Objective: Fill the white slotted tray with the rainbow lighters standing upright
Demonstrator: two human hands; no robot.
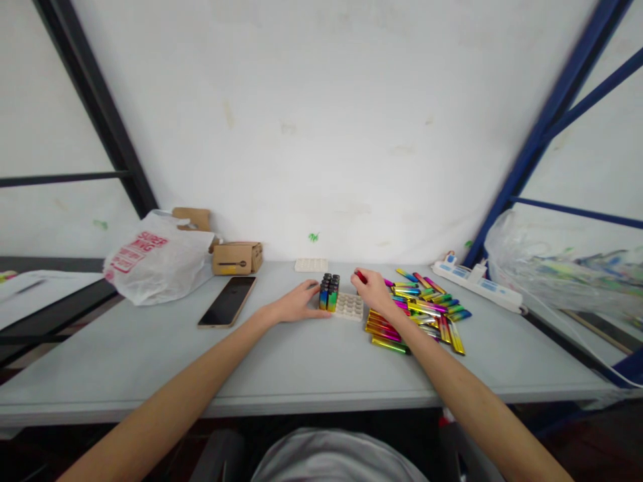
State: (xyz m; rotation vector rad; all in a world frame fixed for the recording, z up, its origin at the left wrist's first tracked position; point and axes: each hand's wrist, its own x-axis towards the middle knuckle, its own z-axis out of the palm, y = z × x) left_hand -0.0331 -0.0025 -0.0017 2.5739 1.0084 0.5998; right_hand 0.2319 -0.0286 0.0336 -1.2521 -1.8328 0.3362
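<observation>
Several lighters (329, 292) with black tops and blue, green and yellow bodies stand upright in the left part of a pale tray (350, 306) with holes. My left hand (300, 302) curves around the tray's left end, thumb at the front and fingers behind, close against the standing lighters. Just above the tray's right end, my right hand (372, 289) is closed in a pinch on a red lighter (360, 276), mostly hidden by the fingers. Beside and partly under my right forearm lies a loose pile of shiny multicoloured lighters (426, 308).
A second pale tray (311, 265) lies near the wall. On the left are a phone (228, 302), a cardboard box (237, 258) and a white plastic bag (158, 258). A power strip (479, 286) runs along the back right, near a clear plastic bag (562, 268).
</observation>
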